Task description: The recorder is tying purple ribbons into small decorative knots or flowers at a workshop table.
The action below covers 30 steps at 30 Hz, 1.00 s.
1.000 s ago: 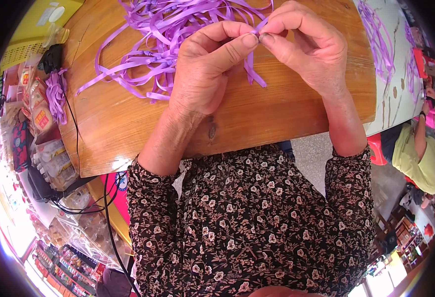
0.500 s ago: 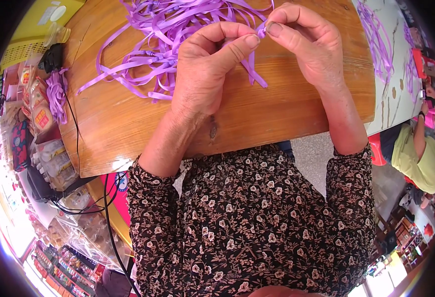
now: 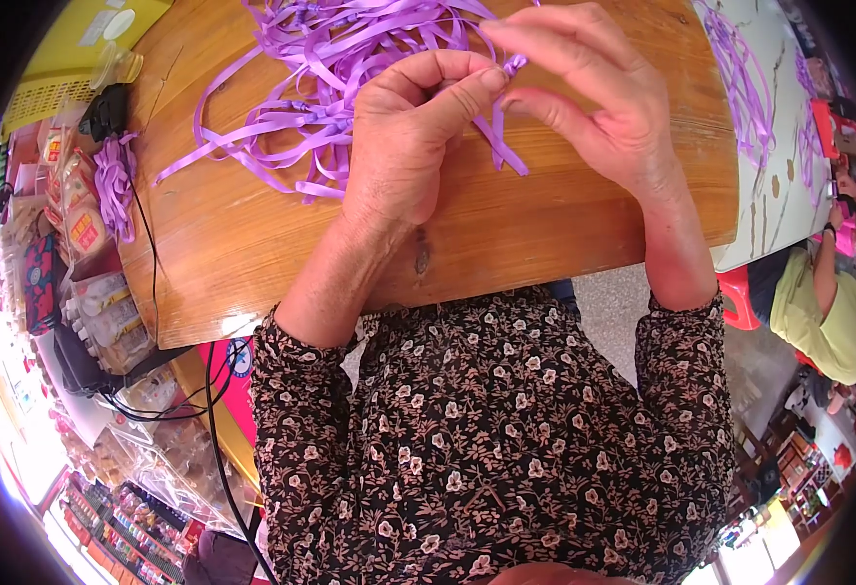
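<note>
My left hand (image 3: 418,122) pinches a purple ribbon (image 3: 508,146) between thumb and forefinger, over the wooden table. A small knotted or bunched part of that ribbon (image 3: 514,64) sticks out past the fingertips, and its loose ends hang below. Just right of it is my right hand (image 3: 594,93), with thumb and fingers apart and nothing seen between them. Its fingers are slightly blurred. A heap of purple ribbons (image 3: 350,49), several with small dark purple pieces on them, lies behind and left of my left hand.
The wooden table (image 3: 545,219) ends in front of my body. At left are a yellow basket (image 3: 43,102), a purple ribbon bundle (image 3: 114,185), packaged goods (image 3: 82,224) and black cables (image 3: 209,390). On the right, more ribbons (image 3: 740,88) lie on a white table (image 3: 789,205), near a person in yellow-green (image 3: 823,317).
My right hand has let go of the ribbon's bunched part and opened, its fingers lifting and spreading. My left hand keeps its pinch in nearly the same place.
</note>
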Available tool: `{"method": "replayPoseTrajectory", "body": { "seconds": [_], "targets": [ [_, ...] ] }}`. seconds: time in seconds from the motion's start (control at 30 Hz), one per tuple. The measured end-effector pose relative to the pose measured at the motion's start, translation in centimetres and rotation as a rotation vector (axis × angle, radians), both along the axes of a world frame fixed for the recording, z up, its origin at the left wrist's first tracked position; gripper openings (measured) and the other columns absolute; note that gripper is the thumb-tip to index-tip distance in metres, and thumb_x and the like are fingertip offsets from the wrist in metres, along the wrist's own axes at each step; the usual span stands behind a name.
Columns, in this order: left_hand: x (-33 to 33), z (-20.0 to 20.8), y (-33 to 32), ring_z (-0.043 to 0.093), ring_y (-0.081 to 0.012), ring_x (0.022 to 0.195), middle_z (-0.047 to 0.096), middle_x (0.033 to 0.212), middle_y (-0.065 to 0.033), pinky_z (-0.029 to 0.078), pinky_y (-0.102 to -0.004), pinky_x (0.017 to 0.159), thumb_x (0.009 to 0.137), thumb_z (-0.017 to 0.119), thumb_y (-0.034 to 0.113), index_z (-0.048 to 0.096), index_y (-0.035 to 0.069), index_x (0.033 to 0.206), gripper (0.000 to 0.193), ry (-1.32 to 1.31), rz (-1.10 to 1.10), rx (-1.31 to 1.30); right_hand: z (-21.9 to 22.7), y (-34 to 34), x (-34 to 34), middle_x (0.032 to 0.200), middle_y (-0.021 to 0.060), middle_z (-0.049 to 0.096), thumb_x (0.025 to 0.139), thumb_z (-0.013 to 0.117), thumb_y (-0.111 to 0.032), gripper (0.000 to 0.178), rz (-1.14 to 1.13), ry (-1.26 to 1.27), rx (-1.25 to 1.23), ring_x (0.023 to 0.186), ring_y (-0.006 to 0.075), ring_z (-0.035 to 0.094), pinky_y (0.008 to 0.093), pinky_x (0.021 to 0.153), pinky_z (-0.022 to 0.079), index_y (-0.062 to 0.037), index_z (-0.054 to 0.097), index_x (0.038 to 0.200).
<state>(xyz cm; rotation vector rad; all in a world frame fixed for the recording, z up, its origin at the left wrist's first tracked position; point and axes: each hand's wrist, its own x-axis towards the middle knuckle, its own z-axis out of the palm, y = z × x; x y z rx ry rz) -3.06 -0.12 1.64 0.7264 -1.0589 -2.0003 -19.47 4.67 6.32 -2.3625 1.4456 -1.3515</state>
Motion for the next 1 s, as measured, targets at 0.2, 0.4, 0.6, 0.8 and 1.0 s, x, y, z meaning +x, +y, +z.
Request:
{"method": "replayPoseTrajectory", "body": {
  "seconds": [0.2, 0.4, 0.6, 0.8, 1.0],
  "targets": [
    [-0.2, 0.1, -0.1, 0.054, -0.0037, 0.069, 0.063, 0.078, -0.0007, 0.042, -0.0165, 0.060, 0.083, 0.064, 0.005, 0.064, -0.001, 0.088, 0.008, -0.101, 0.047, -0.150, -0.6, 0.2, -0.7, 0.083, 0.0056, 0.060, 0.066, 0.070, -0.004, 0.023, -0.032, 0.134, -0.016, 0.075, 0.0218, 0.056, 0.0320, 0.065, 0.042, -0.0060, 0.067, 0.088],
    [0.1, 0.6, -0.3, 0.053, -0.0017, 0.064, 0.062, 0.072, 0.0014, 0.043, -0.0155, 0.056, 0.083, 0.065, 0.004, 0.065, -0.001, 0.086, 0.005, -0.255, 0.164, -0.438, -0.4, -0.1, -1.2, 0.081, 0.0062, 0.059, 0.065, 0.066, 0.001, 0.021, -0.044, 0.187, -0.043, 0.074, 0.0235, 0.055, 0.0332, 0.065, 0.041, -0.0059, 0.065, 0.086],
    [1.0, 1.1, -0.7, 0.057, -0.0068, 0.077, 0.065, 0.084, -0.0028, 0.046, -0.0187, 0.071, 0.081, 0.066, 0.001, 0.065, -0.002, 0.092, 0.012, -0.310, 0.129, -0.354, 0.0, -0.2, -1.0, 0.088, 0.0085, 0.061, 0.072, 0.068, -0.004, 0.020, -0.052, 0.016, 0.083, 0.078, 0.0261, 0.057, 0.0333, 0.067, 0.044, -0.0046, 0.065, 0.091],
    [1.0, 1.4, -0.5, 0.057, -0.0071, 0.077, 0.065, 0.085, -0.0029, 0.045, -0.0190, 0.072, 0.081, 0.066, 0.001, 0.065, -0.002, 0.092, 0.012, -0.275, 0.109, -0.306, -2.5, -0.9, -1.5, 0.087, 0.0059, 0.062, 0.068, 0.071, -0.004, 0.033, -0.016, -0.074, 0.068, 0.079, 0.0184, 0.058, 0.0271, 0.070, 0.048, -0.0044, 0.067, 0.101],
    [0.5, 0.9, -0.3, 0.055, -0.0032, 0.066, 0.062, 0.074, 0.0006, 0.046, -0.0170, 0.059, 0.083, 0.065, 0.004, 0.064, -0.001, 0.085, 0.005, -0.220, 0.120, -0.337, -3.3, -0.8, -1.5, 0.086, 0.0053, 0.062, 0.067, 0.072, -0.003, 0.029, 0.068, -0.002, 0.030, 0.078, 0.0192, 0.058, 0.0275, 0.068, 0.047, -0.0042, 0.068, 0.095]
  ]
}}
